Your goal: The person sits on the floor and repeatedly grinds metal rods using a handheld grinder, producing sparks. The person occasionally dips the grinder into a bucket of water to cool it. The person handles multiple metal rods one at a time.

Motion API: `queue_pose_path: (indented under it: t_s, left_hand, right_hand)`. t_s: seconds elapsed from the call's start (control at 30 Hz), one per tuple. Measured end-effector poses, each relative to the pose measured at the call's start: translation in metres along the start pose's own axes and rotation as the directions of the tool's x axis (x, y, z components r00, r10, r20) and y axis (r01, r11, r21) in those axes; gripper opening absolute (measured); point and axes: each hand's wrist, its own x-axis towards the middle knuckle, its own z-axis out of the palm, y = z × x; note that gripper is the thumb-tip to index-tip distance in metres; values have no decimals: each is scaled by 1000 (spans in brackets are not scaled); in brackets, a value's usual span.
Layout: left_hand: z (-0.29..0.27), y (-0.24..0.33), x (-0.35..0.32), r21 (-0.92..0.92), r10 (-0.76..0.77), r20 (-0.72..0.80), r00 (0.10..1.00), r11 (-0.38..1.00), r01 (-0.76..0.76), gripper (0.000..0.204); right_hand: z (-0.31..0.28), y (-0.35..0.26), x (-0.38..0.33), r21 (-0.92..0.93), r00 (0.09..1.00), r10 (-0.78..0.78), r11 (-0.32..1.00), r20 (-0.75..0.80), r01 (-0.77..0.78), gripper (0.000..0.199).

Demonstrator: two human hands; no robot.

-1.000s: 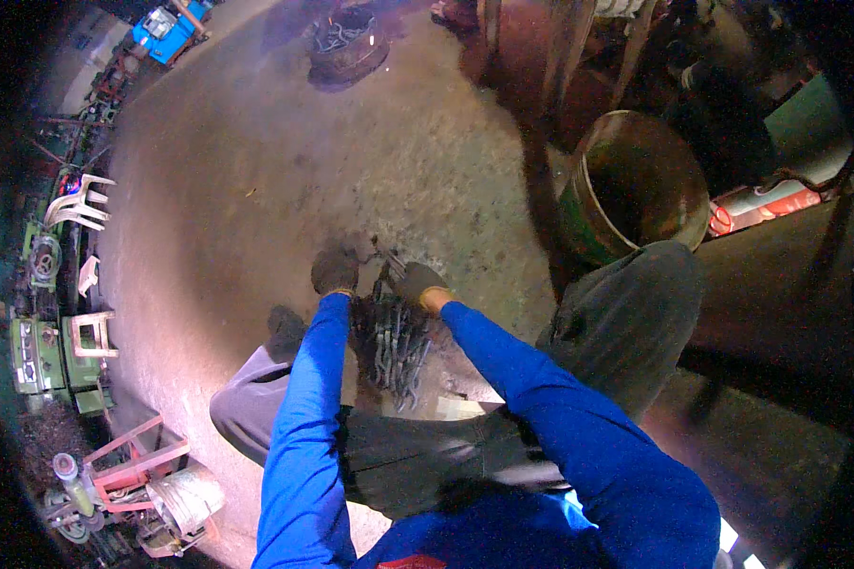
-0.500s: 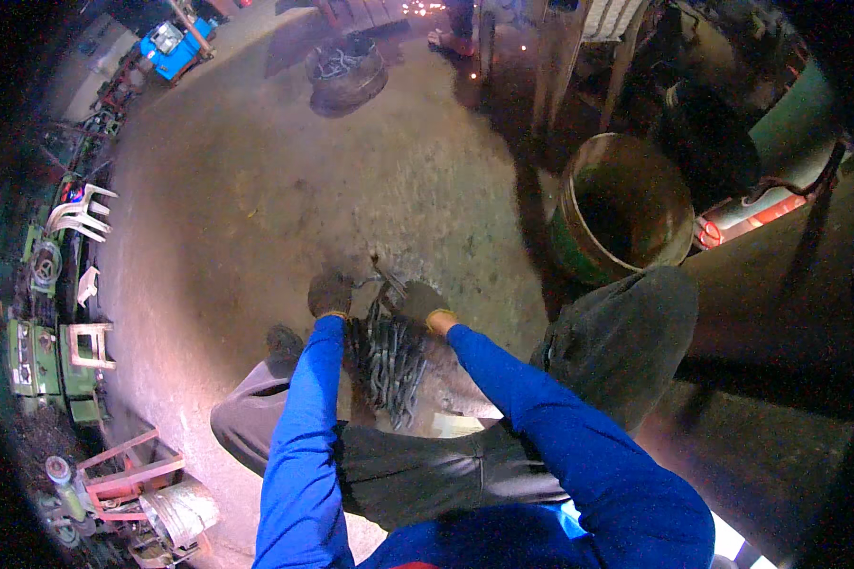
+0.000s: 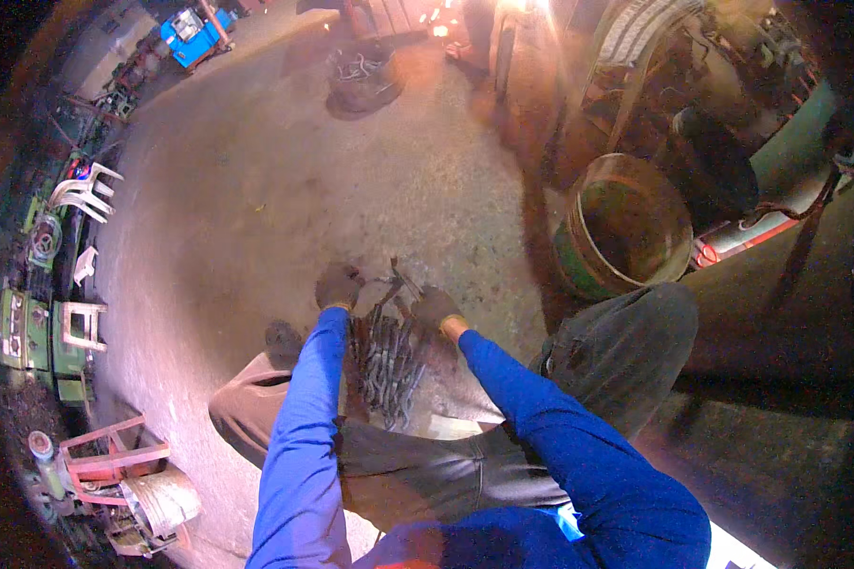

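My left hand (image 3: pixel 339 285), in a dark glove, is just left of a pile of bent grey metal pieces (image 3: pixel 389 365) on the floor. Its fingers look curled in; what they hold, if anything, is lost in the dark glove. Right of the pile's far end, my right hand (image 3: pixel 434 306), gloved too, is closed on the near end of a short metal rod (image 3: pixel 407 280). That rod slants away toward the far left, over another dark bent piece (image 3: pixel 381 302) that reaches out of the pile. The pile lies between my forearms, in front of my bent legs.
A rusty open drum (image 3: pixel 629 223) stands by my right knee. Farther ahead is a low round container (image 3: pixel 363 85) of metal pieces, with sparks (image 3: pixel 439 30) and a person's foot beyond. White plastic chairs (image 3: pixel 87 194) and green machines (image 3: pixel 27 332) line the left side.
My left hand has shifted slightly up and right, away from the metal between the hands. My right hand keeps the rod, a little farther right. The light by the sparks is brighter.
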Motion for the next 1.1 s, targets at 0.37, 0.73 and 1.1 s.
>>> queue_pose_path:
  t_s: [0.37, 0.73, 1.1]
  left_hand:
    - [16, -10, 17, -32, 92, 47, 995, 995, -90, 24]
    - [4, -20, 16, -325, 23, 211, 977, 944, 48, 22]
    - [39, -19, 34, 25, 107, 133, 985, 993, -111, 26]
  right_hand:
    - [5, -13, -6, 23, 1000, -4, 1000, -29, 5, 45]
    - [38, 5, 12, 55, 1000, -1, 998, -21, 2, 38]
    - [34, 30, 23, -156, 975, -217, 966, -56, 206, 34]
